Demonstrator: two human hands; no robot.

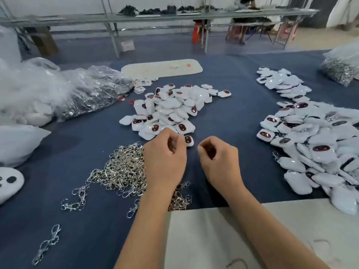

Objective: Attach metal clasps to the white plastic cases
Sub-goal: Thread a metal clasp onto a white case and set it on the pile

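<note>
Two hands hover over the middle of the blue-covered tabletop [223, 117], between the stocks the job draws on. The left hand [165, 158] has its fingers curled in over the near tip of the central heap of white plastic cases [169, 107], with one case [188, 141] just beside its fingertips. Whether it pinches anything I cannot tell, since the fingers fold over their own tips. The right hand [219, 160] is curled too, thumb against forefinger, and nothing shows between them; a clasp there would be too small to make out.

Loose metal clasps [120, 171] lie heaped toward the near edge, under and just left of the left wrist, which seems meant to keep them within easy reach. Further clasps [48, 243] are strung toward the near left corner. The heap of cases along the right edge [314, 144] looks like the finished pile: one clasp [275, 155] pokes out at its near side, though most of its fittings are buried.

Clear bags [81, 94] at the left edge hold more stock, blurred by glare. Another bag [342, 68] of metal parts is cut off at the far right corner. A pale tray [161, 69] sits toward the far edge. The white sheet [204, 239] at the near edge is partly hidden by both forearms.
</note>
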